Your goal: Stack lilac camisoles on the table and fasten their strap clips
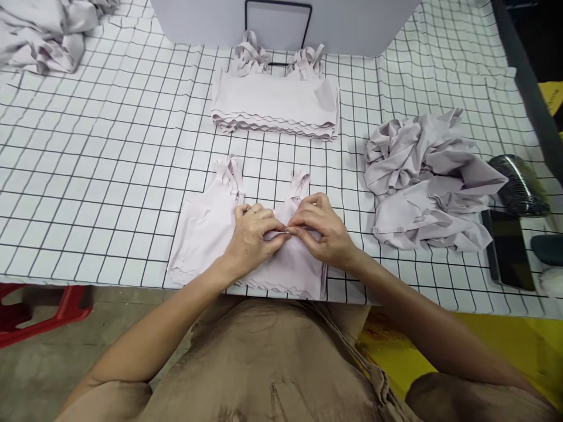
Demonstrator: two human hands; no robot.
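A pale pink strappy top (202, 234) lies spread at the table's front edge, its two straps pointing away from me. Both hands meet over the middle of its upper edge. My left hand (255, 234), a ring on one finger, pinches the edge of the fabric between thumb and forefinger. From the other side my right hand (323, 228) pinches the same edge, fingertips almost touching the left ones. A tiny pale bit shows between the fingertips, too small to make out. Other layers seem to lie beneath the top.
Behind lies a neat stack of similar tops (275, 102), before a grey-white panel (202, 23). A crumpled garment heap (422, 176) is at right, beside a dark ribbed object (519, 184) and a phone (510, 249). More fabric (48, 35) lies far left. A red stool (57, 316) stands below.
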